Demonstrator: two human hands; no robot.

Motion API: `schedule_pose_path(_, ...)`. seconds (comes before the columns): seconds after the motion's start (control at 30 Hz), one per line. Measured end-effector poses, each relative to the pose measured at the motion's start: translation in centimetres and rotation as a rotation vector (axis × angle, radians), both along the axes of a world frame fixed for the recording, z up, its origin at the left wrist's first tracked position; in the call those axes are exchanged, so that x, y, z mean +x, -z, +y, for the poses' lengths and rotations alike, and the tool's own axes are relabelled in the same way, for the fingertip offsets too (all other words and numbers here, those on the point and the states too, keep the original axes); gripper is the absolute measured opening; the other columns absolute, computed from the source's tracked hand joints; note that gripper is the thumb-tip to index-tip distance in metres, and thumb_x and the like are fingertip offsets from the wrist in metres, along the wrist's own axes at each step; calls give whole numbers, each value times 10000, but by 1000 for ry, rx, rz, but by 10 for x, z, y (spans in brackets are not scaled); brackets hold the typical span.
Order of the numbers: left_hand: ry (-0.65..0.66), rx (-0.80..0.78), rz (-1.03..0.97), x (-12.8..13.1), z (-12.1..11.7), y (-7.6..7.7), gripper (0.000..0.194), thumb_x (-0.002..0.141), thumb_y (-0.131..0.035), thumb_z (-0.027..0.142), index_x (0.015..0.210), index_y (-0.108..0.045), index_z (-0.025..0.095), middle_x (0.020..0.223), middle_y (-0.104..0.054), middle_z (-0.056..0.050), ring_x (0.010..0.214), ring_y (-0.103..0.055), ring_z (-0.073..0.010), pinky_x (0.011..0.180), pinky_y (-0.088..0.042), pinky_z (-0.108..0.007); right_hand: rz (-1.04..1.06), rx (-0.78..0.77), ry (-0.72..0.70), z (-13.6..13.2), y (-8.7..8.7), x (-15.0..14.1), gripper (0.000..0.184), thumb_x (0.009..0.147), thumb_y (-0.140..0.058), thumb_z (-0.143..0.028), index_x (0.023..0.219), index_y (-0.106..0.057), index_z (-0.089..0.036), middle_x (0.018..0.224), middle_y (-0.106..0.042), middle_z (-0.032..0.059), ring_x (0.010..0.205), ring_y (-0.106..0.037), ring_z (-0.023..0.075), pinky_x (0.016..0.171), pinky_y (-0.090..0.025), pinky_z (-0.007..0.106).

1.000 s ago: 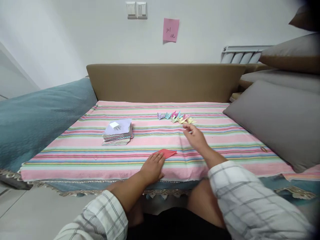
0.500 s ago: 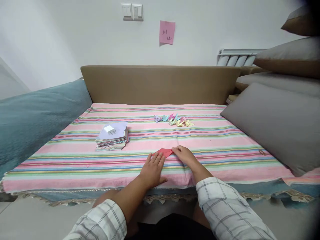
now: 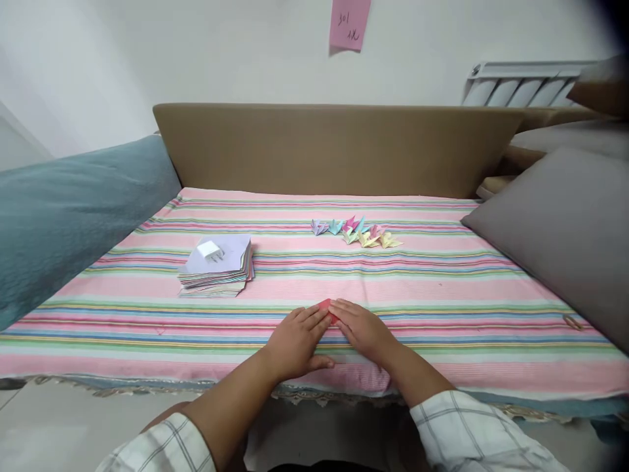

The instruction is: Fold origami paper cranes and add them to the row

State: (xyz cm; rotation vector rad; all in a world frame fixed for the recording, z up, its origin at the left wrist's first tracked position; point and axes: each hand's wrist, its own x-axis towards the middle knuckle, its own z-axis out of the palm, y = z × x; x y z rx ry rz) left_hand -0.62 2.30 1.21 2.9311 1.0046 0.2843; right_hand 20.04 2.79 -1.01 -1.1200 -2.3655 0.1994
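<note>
A folded red piece of paper (image 3: 325,305) lies on the striped cloth near its front edge, mostly hidden under my fingers. My left hand (image 3: 301,341) rests flat on its left part, fingers stretched out and thumb held apart. From the other side, my right hand (image 3: 361,331) lies over the right part with its fingers extended and pressing down. The fingertips of both hands nearly meet on the paper. Farther back sits a cluster of several small folded paper cranes (image 3: 361,237) in purple, blue, pink, green and yellow.
A stack of paper sheets (image 3: 230,255) stands at left, with a white plug adapter (image 3: 210,250) on top. The striped cloth (image 3: 295,282) covers the seat. A blue cushion (image 3: 83,210) is at left, grey pillows (image 3: 560,229) at right, and a brown backrest (image 3: 319,151) behind.
My right hand has gone from pinching the paper's right tip to lying flat over it. My left hand still presses down. The view has tilted downward and moved closer.
</note>
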Motion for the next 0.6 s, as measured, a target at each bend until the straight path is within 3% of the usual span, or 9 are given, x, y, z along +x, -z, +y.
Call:
schedule_pose_path(0.27, -207, 105, -59, -13, 11, -3, 296, 850, -518, 384, 1015, -670, 192, 1153, -645, -64, 1083, -573, -226, 983, -433, -368, 82, -88, -12, 14, -6, 13, 222, 854, -540, -274, 1015, -673, -199, 1103, -651, 89, 1064, -558, 198, 937, -447, 383)
schedule_pose_path(0.4, -382, 153, -272, -10, 15, -13, 244, 860, -501, 312, 757, -685, 189, 1075, -676, -74, 957, -631, -210, 839, -518, -356, 76, -128, -20, 16, -9, 13, 187, 831, -581, -249, 982, -683, -208, 1092, -651, 80, 1056, -559, 197, 918, -455, 368)
schedule_pose_path(0.43, -380, 179, -351, -7, 16, -16, 247, 864, -498, 304, 744, -676, 183, 1078, -673, -78, 958, -629, -205, 841, -515, -353, 77, -130, -20, 17, -8, 13, 179, 827, -585, -242, 973, -685, -213, 1088, -651, 77, 1054, -560, 200, 915, -457, 371)
schedule_pose_path(0.5, -222, 163, -425, 3, 20, -18, 197, 863, -513, 289, 810, -672, 186, 1055, -681, -69, 980, -618, -191, 875, -495, -343, 89, -123, -21, 17, -7, 13, 168, 820, -594, -236, 960, -685, -216, 1079, -652, 78, 1040, -565, 208, 906, -463, 381)
schedule_pose_path(0.53, -137, 125, -417, 8, 22, -17, 167, 859, -524, 273, 877, -671, 195, 1016, -693, -54, 954, -624, -181, 872, -492, -335, 98, -118, -24, 17, -6, 13, 163, 816, -598, -233, 954, -684, -216, 1073, -652, 78, 1029, -569, 211, 900, -466, 385)
schedule_pose_path(0.6, -106, 34, -381, 16, 26, -13, 139, 827, -584, 284, 904, -671, 208, 944, -707, -37, 896, -636, -179, 837, -494, -326, 119, -110, -27, 17, -5, 12, 135, 809, -605, -221, 920, -683, -218, 1054, -657, 73, 1010, -575, 213, 890, -470, 390)
